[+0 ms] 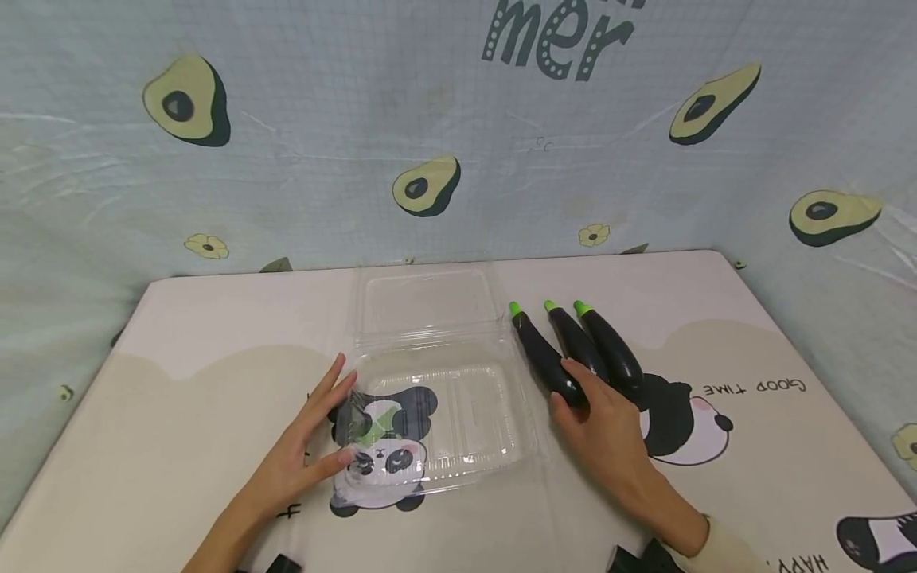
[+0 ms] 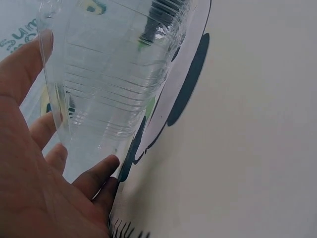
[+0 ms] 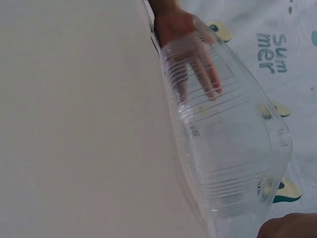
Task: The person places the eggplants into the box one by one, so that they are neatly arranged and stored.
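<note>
A clear plastic clamshell box (image 1: 469,414) lies with its lid (image 1: 430,302) folded back on the table. My left hand (image 1: 304,446) is at the box's left side, fingers spread and thumb near the rim; in the left wrist view the fingers (image 2: 96,176) extend beside the clear wall. To the right of the box lie three dark eggplants with green stems: a left eggplant (image 1: 539,350), a middle eggplant (image 1: 579,341) and a right eggplant (image 1: 612,350). My right hand (image 1: 609,430) holds the lower end of the left one between thumb and index finger; its other fingers are partly hidden.
A pale tablecloth (image 1: 179,446) with panda prints covers the table. Behind it hangs a light curtain (image 1: 308,143) with avocado prints. Dark objects (image 1: 284,563) show at the bottom edge near both wrists.
</note>
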